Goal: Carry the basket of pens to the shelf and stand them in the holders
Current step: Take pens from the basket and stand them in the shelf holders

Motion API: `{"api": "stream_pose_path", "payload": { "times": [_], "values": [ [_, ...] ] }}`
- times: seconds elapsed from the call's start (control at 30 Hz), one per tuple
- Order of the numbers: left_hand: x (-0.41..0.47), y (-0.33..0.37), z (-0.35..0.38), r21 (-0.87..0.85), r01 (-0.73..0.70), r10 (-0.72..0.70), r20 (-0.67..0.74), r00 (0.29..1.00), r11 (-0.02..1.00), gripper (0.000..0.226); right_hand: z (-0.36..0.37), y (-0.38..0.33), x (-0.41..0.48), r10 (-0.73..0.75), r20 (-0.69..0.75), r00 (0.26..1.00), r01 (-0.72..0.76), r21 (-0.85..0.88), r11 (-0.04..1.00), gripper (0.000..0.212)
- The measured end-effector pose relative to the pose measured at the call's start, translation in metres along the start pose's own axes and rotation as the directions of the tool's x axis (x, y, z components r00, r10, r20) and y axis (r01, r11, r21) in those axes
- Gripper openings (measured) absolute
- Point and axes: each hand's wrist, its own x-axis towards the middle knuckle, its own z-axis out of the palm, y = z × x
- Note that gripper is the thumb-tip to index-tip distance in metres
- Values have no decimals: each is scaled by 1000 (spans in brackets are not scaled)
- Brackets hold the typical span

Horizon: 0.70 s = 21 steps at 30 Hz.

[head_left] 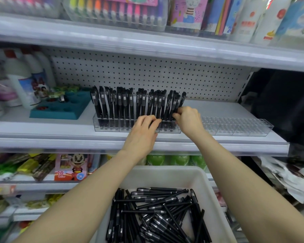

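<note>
A white plastic basket [167, 174] sits low in front of me with several loose black pens [156, 216] lying in it. On the middle shelf a clear holder [112, 128] has several black pens [123, 104] standing upright in it. A second clear holder [235, 126] to its right stands empty. My left hand [144, 130] rests at the front of the filled holder with its fingers curled against the pens. My right hand [188, 120] is closed around a standing pen at the holder's right end.
A teal foam tray [60, 109] and white bottles [23, 81] stand left of the holders. A pegboard [147, 76] backs the shelf. The upper shelf [147, 41] carries marker sets, the lower shelf [42, 183] small packaged goods and green bottles.
</note>
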Motion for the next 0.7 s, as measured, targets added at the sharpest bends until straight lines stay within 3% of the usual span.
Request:
{"api": "stream_pose_path", "payload": {
  "times": [0.23,0.37,0.43,0.5,0.57,0.7],
  "values": [
    [0,2,-5,0,1,-1,33,999,1000,54,4,2,-24,-7,-106,994,15,72,997,24],
    [-1,2,-6,-1,-2,3,48,999,1000,54,27,9,-65,-46,-266,963,105,214,971,20],
    [-1,2,-6,-7,0,0,48,999,1000,54,47,16,-92,-66,-272,960,136,248,959,11],
    [-2,1,-4,-11,-1,2,45,999,1000,54,66,24,-117,-129,-182,975,169,226,959,6],
    [-2,0,-2,-9,-7,8,43,999,1000,54,84,31,-137,-242,16,970,234,195,952,6],
    [-2,-1,0,-4,-10,10,33,999,1000,53,114,37,-156,-366,473,802,429,-28,903,16]
  ]
}}
